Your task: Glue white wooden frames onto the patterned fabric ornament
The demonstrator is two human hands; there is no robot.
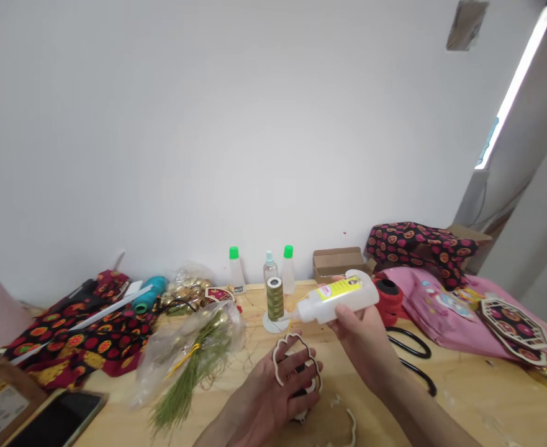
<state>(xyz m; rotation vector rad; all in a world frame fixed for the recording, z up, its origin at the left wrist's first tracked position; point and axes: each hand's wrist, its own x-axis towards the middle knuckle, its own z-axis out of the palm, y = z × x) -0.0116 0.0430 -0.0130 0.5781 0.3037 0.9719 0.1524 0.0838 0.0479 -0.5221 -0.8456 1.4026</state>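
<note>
My right hand [364, 347] holds a white glue bottle [341, 300] with a yellow label, tipped on its side with the nozzle pointing left toward a spool of olive thread [275, 298]. My left hand [273, 394] rests on the wooden table [464, 397], fingers hooked through a pale scalloped wooden frame [296, 366]. A similar cut-out piece [343, 422] lies just right of that hand, near the table's front edge.
A plastic bag of green fibres [194, 360] lies left of my hands. Black scissors [413, 354] lie to the right. Patterned red-black fabric [77, 338], a phone [54, 422], green-capped bottles [236, 270], a cardboard box [338, 261] and pink cloth [441, 310] crowd the table.
</note>
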